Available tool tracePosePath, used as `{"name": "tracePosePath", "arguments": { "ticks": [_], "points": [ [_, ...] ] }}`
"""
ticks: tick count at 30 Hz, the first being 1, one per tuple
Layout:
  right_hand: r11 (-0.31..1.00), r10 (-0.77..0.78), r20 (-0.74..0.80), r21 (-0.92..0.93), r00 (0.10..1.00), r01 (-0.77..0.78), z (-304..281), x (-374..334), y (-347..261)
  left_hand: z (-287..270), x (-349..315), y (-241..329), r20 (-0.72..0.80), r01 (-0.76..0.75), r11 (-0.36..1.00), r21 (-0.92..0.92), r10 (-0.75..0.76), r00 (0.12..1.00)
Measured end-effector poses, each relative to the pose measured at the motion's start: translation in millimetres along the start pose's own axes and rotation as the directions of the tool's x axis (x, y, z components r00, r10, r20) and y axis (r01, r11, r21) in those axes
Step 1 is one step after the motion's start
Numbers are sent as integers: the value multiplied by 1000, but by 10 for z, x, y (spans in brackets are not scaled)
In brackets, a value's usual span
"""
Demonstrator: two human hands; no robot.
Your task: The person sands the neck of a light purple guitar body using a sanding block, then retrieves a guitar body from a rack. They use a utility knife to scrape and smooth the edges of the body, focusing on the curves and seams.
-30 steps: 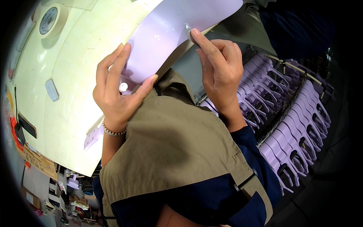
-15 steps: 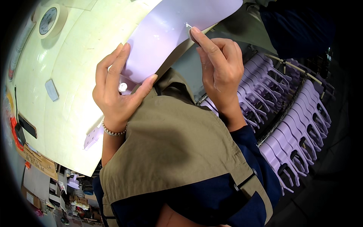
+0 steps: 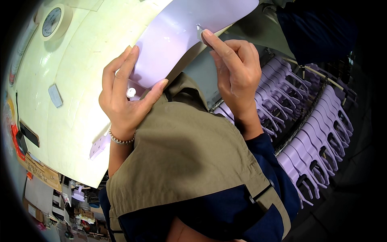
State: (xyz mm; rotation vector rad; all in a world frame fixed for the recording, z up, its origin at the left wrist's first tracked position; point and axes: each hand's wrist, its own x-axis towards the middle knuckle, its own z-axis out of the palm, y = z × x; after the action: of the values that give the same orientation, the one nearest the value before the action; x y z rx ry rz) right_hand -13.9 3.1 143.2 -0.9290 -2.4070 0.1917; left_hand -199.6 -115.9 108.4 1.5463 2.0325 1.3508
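Observation:
A smooth lilac, curved plastic panel [image 3: 165, 44] leans over the table's near edge, its lower end towards me. My left hand [image 3: 123, 88] is closed on that lower end, thumb on one edge and fingers along the other. My right hand [image 3: 238, 70] is closed, with the index fingertip pressing a small, thin, greyish piece [image 3: 201, 33] against the panel's right part. What kind of piece it is cannot be made out, as the fingertip covers most of it. Beside my left palm shows a small white round knob [image 3: 131, 93], partly hidden.
Masking tape [image 3: 56, 22], a small grey block [image 3: 55, 96] and a phone [image 3: 29, 134] lie on the pale table [image 3: 76, 76]. A small lilac part [image 3: 99, 146] sits by my left wrist. Several lilac moulded parts [image 3: 318, 149] hang in rows on a rack at right.
My right hand has shifted very slightly right and down, its fingertip and the thin piece still at the panel. The left hand and panel have not visibly moved.

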Motion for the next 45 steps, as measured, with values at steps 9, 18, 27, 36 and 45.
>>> {"name": "tracePosePath", "arguments": {
  "ticks": [9,18,27,36,45],
  "points": [
    [997,-28,-31,-73,999,25,43,-17,16,5,-9,-39,-11,-33,999,16,33,999],
    [993,-45,21,-110,999,47,59,-21,-19,7,-8,-41,-14,-37,999,12,37,999],
    [998,-48,-53,-40,997,46,68,-33,48,-6,15,-18,-7,-36,999,21,36,999],
    [995,-33,-43,-98,999,28,81,-72,21,-7,-2,-22,1,-34,999,22,34,999],
    [998,-47,-58,-42,997,44,83,-61,52,-4,2,-16,-6,-33,999,23,34,999]
  ]
}}
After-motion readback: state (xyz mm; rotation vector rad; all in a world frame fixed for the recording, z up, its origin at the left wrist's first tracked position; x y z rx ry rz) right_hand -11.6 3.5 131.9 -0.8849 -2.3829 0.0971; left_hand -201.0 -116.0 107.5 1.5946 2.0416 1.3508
